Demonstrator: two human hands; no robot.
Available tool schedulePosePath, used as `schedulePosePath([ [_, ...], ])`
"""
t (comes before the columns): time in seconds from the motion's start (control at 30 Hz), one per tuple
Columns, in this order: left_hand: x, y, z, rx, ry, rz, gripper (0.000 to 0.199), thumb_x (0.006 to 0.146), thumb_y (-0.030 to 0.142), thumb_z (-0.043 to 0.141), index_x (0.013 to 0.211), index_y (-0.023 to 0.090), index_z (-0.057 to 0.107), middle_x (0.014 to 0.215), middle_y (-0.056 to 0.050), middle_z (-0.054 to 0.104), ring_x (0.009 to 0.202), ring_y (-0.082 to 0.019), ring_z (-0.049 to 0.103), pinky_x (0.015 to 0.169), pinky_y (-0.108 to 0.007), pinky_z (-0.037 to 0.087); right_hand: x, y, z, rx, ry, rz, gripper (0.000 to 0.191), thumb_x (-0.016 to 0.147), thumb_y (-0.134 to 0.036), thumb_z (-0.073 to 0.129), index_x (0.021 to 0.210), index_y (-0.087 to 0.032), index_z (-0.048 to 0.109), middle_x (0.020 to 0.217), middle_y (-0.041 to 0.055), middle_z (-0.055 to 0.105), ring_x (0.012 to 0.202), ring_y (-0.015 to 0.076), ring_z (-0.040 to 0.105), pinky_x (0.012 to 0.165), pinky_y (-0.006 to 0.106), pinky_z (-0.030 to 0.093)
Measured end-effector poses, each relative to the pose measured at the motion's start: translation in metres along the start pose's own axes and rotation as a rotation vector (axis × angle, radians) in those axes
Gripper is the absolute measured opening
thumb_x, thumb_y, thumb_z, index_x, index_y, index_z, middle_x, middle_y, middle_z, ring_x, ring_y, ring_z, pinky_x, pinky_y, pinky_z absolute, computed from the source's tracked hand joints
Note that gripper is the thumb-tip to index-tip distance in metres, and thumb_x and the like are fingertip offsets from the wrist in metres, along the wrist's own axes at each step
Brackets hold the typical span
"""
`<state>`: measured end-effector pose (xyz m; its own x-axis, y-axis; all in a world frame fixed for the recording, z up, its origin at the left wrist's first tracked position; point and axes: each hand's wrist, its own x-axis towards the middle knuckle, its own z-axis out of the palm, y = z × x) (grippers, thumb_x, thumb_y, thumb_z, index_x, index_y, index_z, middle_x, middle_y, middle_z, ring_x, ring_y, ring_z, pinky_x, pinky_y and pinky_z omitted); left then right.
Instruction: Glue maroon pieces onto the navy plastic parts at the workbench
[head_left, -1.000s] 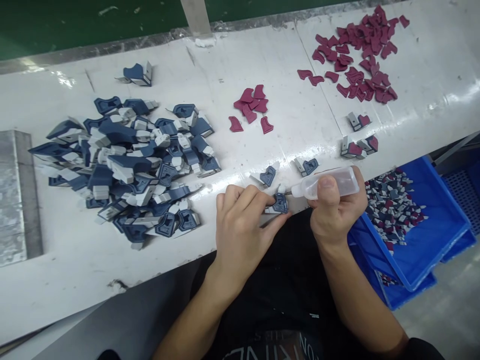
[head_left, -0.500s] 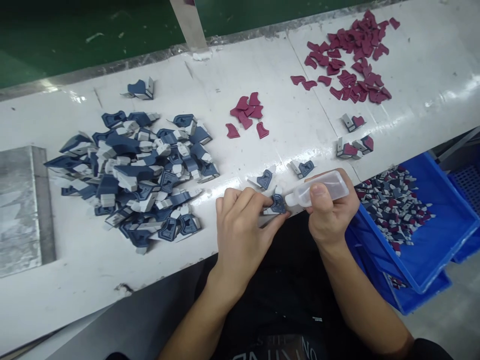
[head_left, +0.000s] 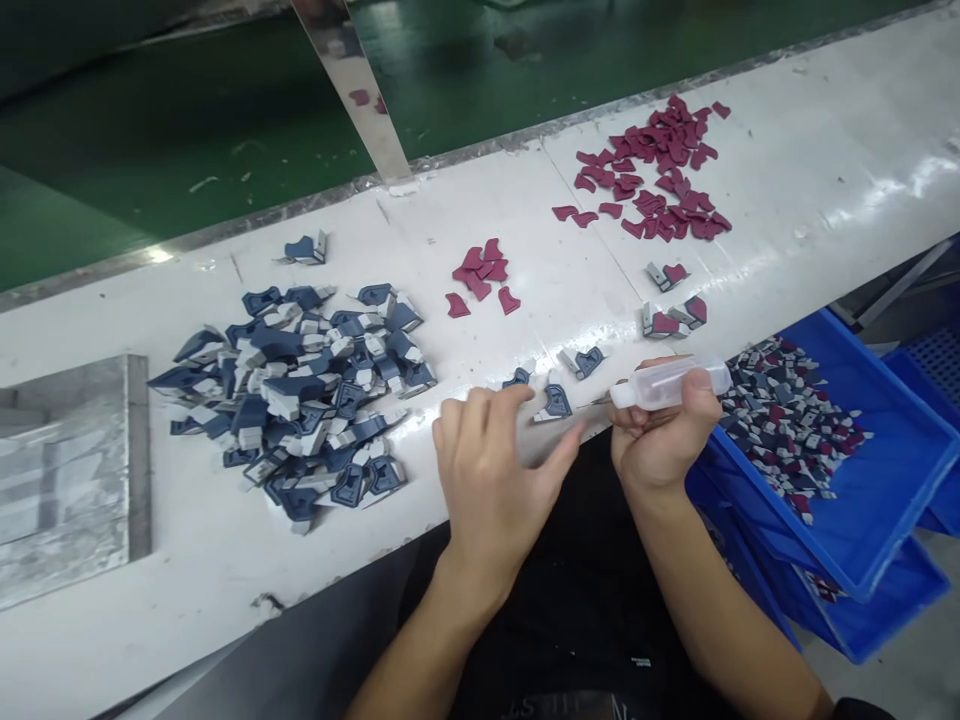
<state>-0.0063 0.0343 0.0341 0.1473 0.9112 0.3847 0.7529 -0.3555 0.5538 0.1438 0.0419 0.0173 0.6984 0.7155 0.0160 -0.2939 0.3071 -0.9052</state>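
My left hand (head_left: pixel 491 465) is open beside a blue-and-grey plastic part (head_left: pixel 556 401) lying near the table's front edge, thumb and index finger apart. In my right hand (head_left: pixel 664 440) is a clear squeeze bottle (head_left: pixel 675 384), held nearly level with its thin needle tip pointing left toward that part. Another blue-and-grey part (head_left: pixel 587 361) lies just behind, and one more (head_left: pixel 519 377) is partly hidden by my left fingers. Small maroon pieces (head_left: pixel 480 268) lie in a little group farther back.
A heap of blue-and-grey parts (head_left: pixel 300 390) covers the table's left side, near a metal plate (head_left: pixel 75 480). Many maroon pieces (head_left: pixel 660 160) spread at the back right. Parts with maroon inserts (head_left: pixel 664 322) sit on the right. Blue bins (head_left: pixel 885 500) stand below the table edge.
My left hand has let go of the blue-and-grey part and its fingers have spread. The bottle has drawn back to the right, away from the part. The camera view has shifted.
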Motion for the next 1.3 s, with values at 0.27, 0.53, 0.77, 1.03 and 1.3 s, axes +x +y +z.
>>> schedulePosePath([
  [0.27,0.012,-0.027,-0.007,0.131,-0.159,-0.012,0.038,0.1,0.023,0.07,0.137,0.016,0.067,0.123,-0.013,0.065,0.109,-0.032,0.052,0.096,-0.046,0.044,-0.001,-0.002,0.002,-0.019,0.028,0.023,0.038,0.091,-0.056,0.074,0.079,-0.021,0.069,0.05,-0.0079,0.044,0.038,0.0087,0.033,0.036,0.022,0.024],
  [0.53,-0.012,-0.015,-0.013,0.132,-0.011,-0.08,0.015,0.096,0.019,0.063,0.11,0.017,0.069,0.102,-0.008,0.068,0.099,-0.029,0.054,0.088,-0.044,0.041,-0.001,-0.004,0.003,-0.067,0.013,0.04,0.04,0.09,-0.059,0.074,0.079,-0.021,0.068,0.046,-0.0084,0.042,0.038,0.0089,0.032,0.038,0.021,0.027],
  [0.77,-0.016,-0.014,-0.006,0.151,-0.051,-0.103,0.025,0.095,0.03,0.075,0.115,0.017,0.066,0.107,-0.009,0.066,0.101,-0.029,0.055,0.086,-0.042,0.043,0.002,-0.007,0.007,-0.135,-0.032,-0.046,0.043,0.095,-0.056,0.075,0.072,-0.022,0.061,0.049,-0.0083,0.041,0.04,0.0097,0.034,0.04,0.024,0.026],
  [1.03,-0.023,-0.009,-0.019,-0.11,0.118,0.144,0.025,0.091,0.018,0.081,0.101,0.021,0.059,0.087,0.0,0.065,0.083,-0.018,0.059,0.077,-0.036,0.042,0.013,-0.002,0.0,-0.215,-0.065,-0.112,0.042,0.097,-0.054,0.075,0.074,-0.024,0.057,0.051,-0.0086,0.042,0.041,0.0104,0.034,0.04,0.026,0.025],
  [1.3,-0.024,-0.009,-0.007,-0.091,-0.156,0.154,0.013,0.098,0.024,0.08,0.1,0.02,0.067,0.09,-0.001,0.071,0.088,-0.021,0.055,0.079,-0.038,0.043,0.008,-0.004,-0.002,-0.218,-0.078,-0.124,0.035,0.098,-0.052,0.074,0.079,-0.023,0.067,0.051,-0.0076,0.042,0.04,0.0121,0.032,0.039,0.028,0.023],
])
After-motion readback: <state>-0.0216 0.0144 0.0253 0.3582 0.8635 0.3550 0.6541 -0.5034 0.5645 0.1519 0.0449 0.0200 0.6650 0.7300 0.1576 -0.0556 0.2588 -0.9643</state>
